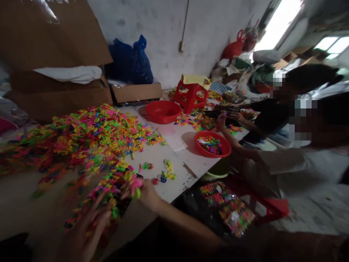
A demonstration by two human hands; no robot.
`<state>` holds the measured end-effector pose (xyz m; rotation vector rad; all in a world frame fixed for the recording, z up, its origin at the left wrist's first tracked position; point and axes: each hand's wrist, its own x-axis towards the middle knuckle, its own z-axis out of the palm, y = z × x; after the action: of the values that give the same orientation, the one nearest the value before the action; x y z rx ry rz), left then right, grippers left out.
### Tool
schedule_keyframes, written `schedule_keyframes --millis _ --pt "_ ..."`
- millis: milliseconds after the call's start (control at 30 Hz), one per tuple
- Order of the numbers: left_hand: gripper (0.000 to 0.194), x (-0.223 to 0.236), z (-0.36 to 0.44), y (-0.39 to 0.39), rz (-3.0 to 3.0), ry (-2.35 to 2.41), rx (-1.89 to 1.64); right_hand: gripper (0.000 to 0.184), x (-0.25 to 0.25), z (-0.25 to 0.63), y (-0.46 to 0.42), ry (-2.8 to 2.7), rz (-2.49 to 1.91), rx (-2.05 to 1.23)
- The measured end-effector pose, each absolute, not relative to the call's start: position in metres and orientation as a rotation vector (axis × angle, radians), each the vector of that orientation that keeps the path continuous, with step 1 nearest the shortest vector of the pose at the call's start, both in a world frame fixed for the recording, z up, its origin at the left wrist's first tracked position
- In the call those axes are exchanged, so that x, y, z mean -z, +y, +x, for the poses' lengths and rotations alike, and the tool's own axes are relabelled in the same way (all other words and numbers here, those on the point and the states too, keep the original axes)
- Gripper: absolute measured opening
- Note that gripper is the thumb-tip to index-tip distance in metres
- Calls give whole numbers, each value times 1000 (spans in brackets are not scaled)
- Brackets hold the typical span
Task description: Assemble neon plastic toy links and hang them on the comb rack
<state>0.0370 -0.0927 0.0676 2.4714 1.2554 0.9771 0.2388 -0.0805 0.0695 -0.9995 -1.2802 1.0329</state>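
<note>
Right hand point(149, 196) clamped on pink pieces point(135, 183), left hand point(83, 233) blurred, grip unclear, colourful heap point(106, 133) beyond

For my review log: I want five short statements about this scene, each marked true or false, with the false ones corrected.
1. The right hand holds bright plastic pieces. True.
2. The blue bag stands on the floor. False: the blue bag rests on a cardboard box.
3. The big heap of pieces lies left of both red basins. True.
4. A yellow sheet lies underneath the red stool. False: the yellow sheet lies on top of the red stool.
5. The red basin nearer the white-sleeved co-worker is empty. False: that basin holds small colourful pieces.
</note>
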Motion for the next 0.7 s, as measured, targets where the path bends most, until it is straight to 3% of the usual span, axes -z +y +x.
schedule_keyframes --millis 167,300,433,700 --pt "39 -68 23 -98 3007 1027 -673 25 -25 272 -71 -1403 -1245 -894" --pt "36 -64 24 -104 3002 1204 -475 14 -1 255 -72 -1815 -1167 -771" --pt "43 -66 29 -107 2966 1256 -438 13 4 231 -70 -2024 -1082 -608" --pt "38 -66 37 -104 2922 1340 -561 11 5 216 -59 -2236 -1200 -397"
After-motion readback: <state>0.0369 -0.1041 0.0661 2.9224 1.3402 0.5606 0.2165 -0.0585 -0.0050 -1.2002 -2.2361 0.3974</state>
